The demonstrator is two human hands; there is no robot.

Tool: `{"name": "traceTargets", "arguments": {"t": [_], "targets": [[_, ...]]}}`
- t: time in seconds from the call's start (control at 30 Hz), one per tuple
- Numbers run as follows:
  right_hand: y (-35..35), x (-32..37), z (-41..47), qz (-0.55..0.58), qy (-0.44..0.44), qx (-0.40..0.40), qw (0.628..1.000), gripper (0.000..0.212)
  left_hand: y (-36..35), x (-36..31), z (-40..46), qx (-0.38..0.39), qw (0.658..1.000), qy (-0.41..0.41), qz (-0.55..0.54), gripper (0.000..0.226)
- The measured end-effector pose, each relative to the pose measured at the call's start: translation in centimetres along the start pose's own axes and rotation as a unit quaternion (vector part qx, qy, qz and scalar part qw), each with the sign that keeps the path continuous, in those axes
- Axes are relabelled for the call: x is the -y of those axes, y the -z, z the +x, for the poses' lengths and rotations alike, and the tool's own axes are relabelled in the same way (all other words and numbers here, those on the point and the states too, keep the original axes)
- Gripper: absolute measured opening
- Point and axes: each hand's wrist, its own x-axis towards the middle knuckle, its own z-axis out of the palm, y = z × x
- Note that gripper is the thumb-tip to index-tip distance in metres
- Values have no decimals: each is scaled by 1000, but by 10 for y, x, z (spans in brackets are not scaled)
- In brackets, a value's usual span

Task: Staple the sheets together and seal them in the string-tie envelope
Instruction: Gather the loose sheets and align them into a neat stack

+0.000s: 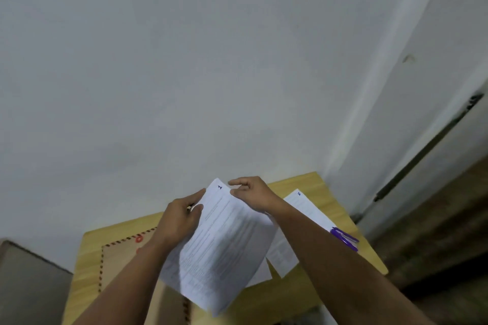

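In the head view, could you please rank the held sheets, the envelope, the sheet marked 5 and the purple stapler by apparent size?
1. Held sheets, though nearest the camera.
2. Envelope, partly hidden.
3. Sheet marked 5, partly covered.
4. Purple stapler.

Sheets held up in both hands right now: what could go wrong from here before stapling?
1. The sheet marked 5 lies on the table under the right forearm, apart from the held sheets; it could be left out.
2. The left hand and right hand pinch only the top corners, so the sagging stack may fan out of alignment.
3. The purple stapler sits near the table's right edge; the forearm might knock it off.
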Motion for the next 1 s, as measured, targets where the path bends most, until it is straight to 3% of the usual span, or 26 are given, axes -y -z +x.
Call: {"name": "traceTargets", "arguments": {"t": [0.2, 0.4, 0.6, 0.83, 1.0], "targets": [[90, -107, 50, -107, -177, -56, 977, 38, -47, 25, 55, 48, 996, 76, 25, 46], [155, -214, 95, -250, -270, -94, 925, 78, -77, 40, 104, 48, 991, 120, 29, 46], [167, -239, 116, -404, -283, -112, 863, 91, -87, 57, 128, 89, 986, 103, 93, 53], [181, -242, 130, -390, -298, -79, 868, 88, -86, 47, 139, 74, 990, 104, 62, 62], [181, -242, 130, -404, -312, -66, 857, 82, -85, 33, 138, 63, 991, 117, 35, 49]]}}
